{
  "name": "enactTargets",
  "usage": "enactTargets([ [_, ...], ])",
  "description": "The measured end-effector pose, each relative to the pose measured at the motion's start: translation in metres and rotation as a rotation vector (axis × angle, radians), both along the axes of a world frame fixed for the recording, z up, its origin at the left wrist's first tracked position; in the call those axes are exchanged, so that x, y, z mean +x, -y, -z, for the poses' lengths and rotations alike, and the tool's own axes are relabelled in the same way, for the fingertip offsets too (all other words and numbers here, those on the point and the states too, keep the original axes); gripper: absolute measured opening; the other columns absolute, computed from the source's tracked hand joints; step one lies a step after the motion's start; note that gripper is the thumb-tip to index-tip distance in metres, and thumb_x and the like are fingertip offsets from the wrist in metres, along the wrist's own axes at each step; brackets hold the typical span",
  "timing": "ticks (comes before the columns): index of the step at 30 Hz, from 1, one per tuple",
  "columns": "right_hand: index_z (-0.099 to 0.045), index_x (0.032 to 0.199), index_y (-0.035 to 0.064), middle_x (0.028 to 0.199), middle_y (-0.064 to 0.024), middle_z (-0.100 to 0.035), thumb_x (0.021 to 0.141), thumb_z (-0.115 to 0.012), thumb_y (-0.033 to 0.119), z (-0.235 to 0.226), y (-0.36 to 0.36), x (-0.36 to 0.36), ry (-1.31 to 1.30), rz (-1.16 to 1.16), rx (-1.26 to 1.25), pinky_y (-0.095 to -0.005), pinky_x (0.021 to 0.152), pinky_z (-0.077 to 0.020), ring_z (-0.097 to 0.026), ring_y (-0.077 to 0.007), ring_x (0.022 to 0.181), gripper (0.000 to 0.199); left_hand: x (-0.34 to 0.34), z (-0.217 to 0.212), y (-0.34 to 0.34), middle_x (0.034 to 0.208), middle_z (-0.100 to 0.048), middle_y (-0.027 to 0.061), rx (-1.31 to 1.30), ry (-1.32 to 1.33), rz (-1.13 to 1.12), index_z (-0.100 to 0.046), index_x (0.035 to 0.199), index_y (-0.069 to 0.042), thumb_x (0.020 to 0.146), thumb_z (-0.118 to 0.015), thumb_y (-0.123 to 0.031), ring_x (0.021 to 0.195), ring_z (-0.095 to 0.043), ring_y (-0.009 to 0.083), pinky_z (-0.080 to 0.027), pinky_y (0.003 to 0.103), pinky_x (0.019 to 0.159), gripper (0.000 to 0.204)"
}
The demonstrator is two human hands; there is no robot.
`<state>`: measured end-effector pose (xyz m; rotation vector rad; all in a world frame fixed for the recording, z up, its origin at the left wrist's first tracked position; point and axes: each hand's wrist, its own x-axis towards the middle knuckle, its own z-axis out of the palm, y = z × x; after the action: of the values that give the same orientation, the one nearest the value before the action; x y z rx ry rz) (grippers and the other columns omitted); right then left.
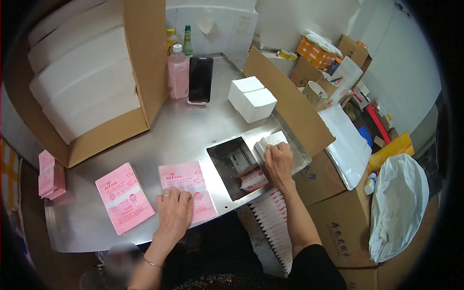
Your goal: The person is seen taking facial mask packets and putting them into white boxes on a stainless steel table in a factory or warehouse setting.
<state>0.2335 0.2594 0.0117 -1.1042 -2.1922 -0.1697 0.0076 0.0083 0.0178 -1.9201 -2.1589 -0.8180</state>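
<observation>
My left hand (pixel 174 210) lies on a pink printed packet stack (pixel 183 176) at the table's front edge, fingers bent with their tips resting on it. To its left is another pink stack (pixel 124 198) with a pale band across it. My right hand (pixel 279 164) grips a small white tissue stack (pixel 277 138) at the right side of a rectangular opening (pixel 222 166) in the metal table; the hand hides part of it. Inside the opening a pink-and-white packet (pixel 254 180) shows. Behind stand white tissue blocks (pixel 252 99).
A big cardboard box (pixel 145 63) of white tissue stands at left, with pink packets (pixel 51 176) beside it. A phone (pixel 200 80) and bottle (pixel 178 72) stand at the back. A cardboard flap (pixel 290 104) borders the right. Below are rows of packets (pixel 270 217) and cartons (pixel 340 224).
</observation>
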Motion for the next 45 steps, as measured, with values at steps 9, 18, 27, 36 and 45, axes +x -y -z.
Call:
enactTargets([
  [9, -0.063, 0.114, -0.0023, 0.117, -0.0241, -0.063, 0.084, -0.061, 0.005, 0.005, 0.102, -0.052, -0.089, -0.693, 0.108, -0.0572, 0.094, -0.0481, -0.062, -0.0405, 0.106, 0.030, 0.009, 0.009, 0.000, 0.125, -0.054, 0.0215, 0.062, 0.211, 0.203, -0.060, 0.115, -0.002, 0.074, -0.073, -0.015, 0.114, -0.054, 0.0381, -0.042, 0.045, 0.088, 0.045],
  [18, -0.062, 0.097, -0.0040, 0.097, -0.0192, -0.061, 0.077, -0.062, 0.011, -0.012, 0.128, -0.114, 0.306, -0.730, -0.228, -0.0607, 0.112, -0.0291, -0.063, -0.0349, 0.097, 0.025, 0.013, 0.001, -0.018, 0.157, -0.032, 0.0214, 0.013, -0.039, -0.069, -0.057, 0.130, -0.003, 0.067, -0.077, -0.039, 0.138, -0.033, 0.0471, -0.033, 0.058, 0.100, 0.075],
  [27, -0.063, 0.108, -0.0004, 0.098, -0.0143, -0.061, 0.085, -0.067, 0.015, -0.001, 0.009, -0.012, 0.191, 0.123, 0.185, -0.0464, 0.084, -0.0415, -0.058, -0.0309, 0.093, 0.028, 0.012, -0.002, -0.011, 0.122, -0.055, 0.0187, -0.073, -0.130, -0.213, -0.064, 0.125, -0.015, 0.076, -0.071, -0.043, 0.099, -0.050, 0.0358, -0.036, 0.048, 0.080, 0.056],
  [36, -0.064, 0.104, -0.0014, 0.099, -0.0161, -0.059, 0.084, -0.060, 0.002, 0.002, -0.001, 0.005, 0.036, 0.010, 0.096, -0.0441, 0.080, -0.0427, -0.056, -0.0333, 0.094, 0.020, 0.017, -0.026, -0.012, 0.107, -0.054, 0.0179, -0.243, -0.128, -0.073, -0.063, 0.106, -0.007, 0.084, -0.069, -0.046, 0.097, -0.053, 0.0333, -0.043, 0.048, 0.078, 0.046],
  [45, -0.062, 0.124, -0.0002, 0.113, -0.0238, -0.062, 0.079, -0.065, 0.008, -0.002, 0.176, -0.050, 0.122, -0.887, 0.074, -0.0688, 0.108, -0.0333, -0.062, -0.0396, 0.113, 0.046, -0.010, -0.017, -0.003, 0.104, -0.050, 0.0174, -0.194, 0.093, 0.052, -0.058, 0.129, -0.009, 0.071, -0.074, -0.025, 0.094, -0.053, 0.0347, -0.047, 0.043, 0.067, 0.062],
])
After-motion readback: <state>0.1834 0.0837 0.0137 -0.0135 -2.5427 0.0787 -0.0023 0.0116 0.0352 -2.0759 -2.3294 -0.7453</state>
